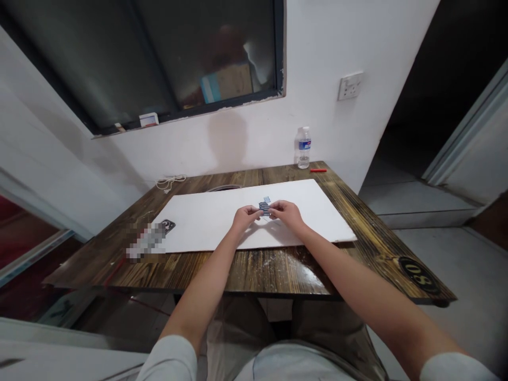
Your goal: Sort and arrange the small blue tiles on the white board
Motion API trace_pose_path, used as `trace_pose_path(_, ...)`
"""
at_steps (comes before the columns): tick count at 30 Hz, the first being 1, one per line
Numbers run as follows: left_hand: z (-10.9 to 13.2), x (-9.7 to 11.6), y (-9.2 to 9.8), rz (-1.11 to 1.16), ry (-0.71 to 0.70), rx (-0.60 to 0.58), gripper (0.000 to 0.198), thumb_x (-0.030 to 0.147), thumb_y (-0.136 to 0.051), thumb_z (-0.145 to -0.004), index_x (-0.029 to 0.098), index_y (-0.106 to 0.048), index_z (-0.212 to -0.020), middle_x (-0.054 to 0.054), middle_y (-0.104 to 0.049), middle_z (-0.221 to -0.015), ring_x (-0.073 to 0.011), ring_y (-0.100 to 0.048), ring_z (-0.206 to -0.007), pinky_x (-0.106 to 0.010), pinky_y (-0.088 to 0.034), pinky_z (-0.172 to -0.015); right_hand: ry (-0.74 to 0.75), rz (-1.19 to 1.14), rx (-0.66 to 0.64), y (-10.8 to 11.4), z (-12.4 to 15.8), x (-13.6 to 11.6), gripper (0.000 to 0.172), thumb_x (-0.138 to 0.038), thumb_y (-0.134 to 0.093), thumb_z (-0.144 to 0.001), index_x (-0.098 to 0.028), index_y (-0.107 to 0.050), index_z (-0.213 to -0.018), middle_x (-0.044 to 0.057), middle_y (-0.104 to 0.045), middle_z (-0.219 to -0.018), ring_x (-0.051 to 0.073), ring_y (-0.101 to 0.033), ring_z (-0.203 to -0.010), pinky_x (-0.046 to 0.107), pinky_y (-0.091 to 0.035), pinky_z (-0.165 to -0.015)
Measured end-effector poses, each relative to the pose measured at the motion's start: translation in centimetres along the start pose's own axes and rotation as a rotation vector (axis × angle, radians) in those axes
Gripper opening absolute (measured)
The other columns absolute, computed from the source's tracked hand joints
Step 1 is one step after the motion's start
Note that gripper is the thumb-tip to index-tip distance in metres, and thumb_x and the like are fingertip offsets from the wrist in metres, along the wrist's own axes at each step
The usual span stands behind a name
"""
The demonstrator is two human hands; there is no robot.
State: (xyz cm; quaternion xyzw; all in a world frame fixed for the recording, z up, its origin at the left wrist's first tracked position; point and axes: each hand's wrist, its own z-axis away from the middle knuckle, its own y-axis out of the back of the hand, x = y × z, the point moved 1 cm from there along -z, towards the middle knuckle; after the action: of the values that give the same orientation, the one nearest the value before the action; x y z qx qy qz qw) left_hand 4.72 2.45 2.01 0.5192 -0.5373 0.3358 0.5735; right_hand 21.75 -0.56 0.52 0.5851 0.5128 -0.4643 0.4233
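Observation:
Both hands meet above a large white board (206, 219) lying on the wooden table. My left hand (246, 218) is closed, with thumb and fingers pinching the left side of a small dark piece with blue-grey bars (264, 208). On its right side, my right hand (286, 212) pinches the same piece between thumb and fingers. A light blue, ladder-like part (266, 199) shows just above it; whether the two are joined I cannot tell. The exact kind of the small piece is too small to make out.
A water bottle (304, 149) stands at the table's back right, beside a red pen-like stick (318, 171). A white cable (170, 182) lies at the back left. A pixelated item (146, 243) overlaps the board's left end. The dark wooden table (273, 270) has a round "80" plate (418, 274).

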Motion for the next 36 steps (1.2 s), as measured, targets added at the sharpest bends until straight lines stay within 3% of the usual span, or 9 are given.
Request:
trace_pose_path(5,0.1,0.1,-0.1,0.008,-0.031,-0.069,0.039,0.049,-0.081,-0.053,0.016,-0.065,-0.067,-0.003,-0.064,-0.062,-0.0141,-0.057,-0.059,-0.026,-0.042,-0.059,-0.011,-0.051,0.045,0.3,0.1,-0.1,0.037,-0.047,-0.079,-0.057,-0.016,-0.065,-0.072,0.002,-0.067,-0.061,0.016,-0.064,-0.057,0.028,-0.053,-0.059)
trace_pose_path(12,-0.3,-0.3,-0.1,0.014,-0.074,-0.094,0.037,0.046,-0.081,-0.056,0.016,-0.065,-0.068,-0.004,-0.066,-0.066,-0.0148,-0.059,-0.061,-0.027,-0.044,-0.061,0.013,0.059,0.044,0.4,0.5,-0.4,0.030,-0.045,-0.074,-0.066,-0.016,-0.066,-0.072,0.003,-0.068,-0.063,0.017,-0.065,-0.060,0.028,-0.052,-0.061)
trace_pose_path(16,-0.3,-0.3,0.0,0.043,-0.025,0.054,0.036,0.047,-0.080,-0.056,0.016,-0.066,-0.071,-0.004,-0.067,-0.067,-0.0139,-0.058,-0.058,-0.027,-0.043,-0.059,0.148,0.455,0.014,0.5,0.8,-0.5,0.016,-0.033,-0.068,-0.077,-0.018,-0.069,-0.082,0.005,-0.072,-0.083,0.019,-0.064,-0.081,0.030,-0.048,-0.074)
trace_pose_path(19,-0.4,-0.2,0.1,0.065,0.021,0.169,0.036,0.045,-0.081,-0.053,0.016,-0.066,-0.070,-0.003,-0.066,-0.064,-0.0135,-0.058,-0.056,-0.026,-0.043,-0.057,0.271,0.829,-0.089,0.3,1.3,-0.6,0.021,-0.028,-0.066,-0.080,-0.019,-0.070,-0.098,0.008,-0.072,-0.097,0.022,-0.059,-0.098,0.031,-0.043,-0.082)
trace_pose_path(24,-0.4,-0.2,0.3,0.091,0.031,0.223,0.034,0.044,-0.080,-0.055,0.017,-0.066,-0.070,-0.003,-0.066,-0.066,-0.0121,-0.056,-0.056,-0.026,-0.043,-0.056,0.341,1.096,-0.215,0.0,1.8,-1.2,0.021,-0.027,-0.059,-0.085,-0.018,-0.071,-0.101,0.009,-0.071,-0.091,0.023,-0.058,-0.092,0.030,-0.040,-0.080)
trace_pose_path(30,-0.1,0.1,0.1,0.079,0.008,0.202,0.037,0.047,-0.080,-0.054,0.017,-0.066,-0.069,-0.004,-0.067,-0.066,-0.0128,-0.057,-0.057,-0.026,-0.045,-0.055,0.357,1.200,-0.268,0.0,1.7,-1.6,0.026,-0.019,-0.051,-0.087,-0.017,-0.071,-0.104,0.012,-0.071,-0.090,0.023,-0.059,-0.089,0.030,-0.038,-0.080)
trace_pose_path(36,-0.2,0.0,0.2,0.066,0.013,0.201,0.036,0.047,-0.080,-0.054,0.017,-0.066,-0.069,-0.004,-0.067,-0.066,-0.0126,-0.057,-0.056,-0.025,-0.045,-0.054,0.348,1.122,-0.213,0.1,1.7,-1.4,0.033,-0.011,-0.049,-0.083,-0.017,-0.068,-0.109,0.010,-0.070,-0.095,0.021,-0.057,-0.092,0.029,-0.038,-0.082)
